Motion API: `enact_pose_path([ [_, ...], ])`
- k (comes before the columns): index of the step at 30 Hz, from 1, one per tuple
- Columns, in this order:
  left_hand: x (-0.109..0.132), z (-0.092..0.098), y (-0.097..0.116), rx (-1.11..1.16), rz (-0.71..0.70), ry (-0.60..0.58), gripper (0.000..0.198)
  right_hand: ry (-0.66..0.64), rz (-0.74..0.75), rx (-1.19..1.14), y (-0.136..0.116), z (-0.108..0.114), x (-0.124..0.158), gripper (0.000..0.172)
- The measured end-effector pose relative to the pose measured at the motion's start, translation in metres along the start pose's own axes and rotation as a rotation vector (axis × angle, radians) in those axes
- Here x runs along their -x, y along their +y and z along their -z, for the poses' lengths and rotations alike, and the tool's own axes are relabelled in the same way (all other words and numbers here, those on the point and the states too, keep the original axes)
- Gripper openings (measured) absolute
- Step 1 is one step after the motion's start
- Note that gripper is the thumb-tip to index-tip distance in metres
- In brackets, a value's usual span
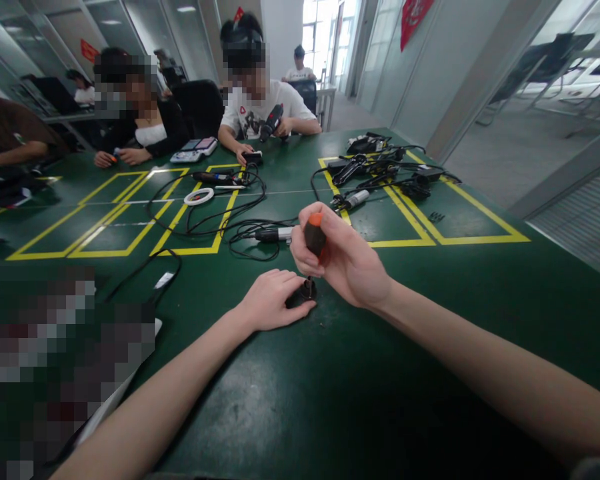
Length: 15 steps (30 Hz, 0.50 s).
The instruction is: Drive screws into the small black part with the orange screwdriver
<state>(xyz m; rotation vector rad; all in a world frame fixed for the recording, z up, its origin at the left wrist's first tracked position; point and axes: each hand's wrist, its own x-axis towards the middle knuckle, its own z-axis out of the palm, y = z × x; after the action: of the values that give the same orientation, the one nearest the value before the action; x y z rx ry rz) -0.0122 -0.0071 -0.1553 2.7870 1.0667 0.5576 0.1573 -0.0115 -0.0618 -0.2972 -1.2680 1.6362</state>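
My right hand [347, 257] is wrapped round the black and orange handle of a screwdriver [315, 239], held nearly upright with its shaft pointing down. Below it, the shaft reaches a small round black part [308, 289] on the green table [380, 373]. My left hand [275, 300] lies low on the table, thumb and fingers closed round that part from the left and steadying it. What exactly the black part is, I cannot make out, and the screwdriver's tip is hidden in it.
Beyond my hands lies a soldering-iron-like tool [275, 235] with a coiled black cable. A heap of cables and adapters [375, 167] sits at the back right, and a white ring [199, 197] at the back left. Across the table, a person [267, 100] holds a power drill [273, 122].
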Motion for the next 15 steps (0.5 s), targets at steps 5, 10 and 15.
enact_pose_path([
  [5,0.0009,-0.0014,-0.0009,-0.004,0.002,0.006,0.030,-0.005,-0.089,0.036,-0.0018,0.0009,-0.0026,0.049],
  [10,0.0012,-0.0013,-0.0016,-0.003,-0.004,0.002,0.030,0.010,-0.028,-0.012,-0.0006,-0.0004,-0.0010,0.043],
  [15,0.0014,-0.0012,-0.0014,0.010,-0.008,0.013,0.030,0.013,0.002,0.028,-0.0002,0.0010,-0.0026,0.042],
])
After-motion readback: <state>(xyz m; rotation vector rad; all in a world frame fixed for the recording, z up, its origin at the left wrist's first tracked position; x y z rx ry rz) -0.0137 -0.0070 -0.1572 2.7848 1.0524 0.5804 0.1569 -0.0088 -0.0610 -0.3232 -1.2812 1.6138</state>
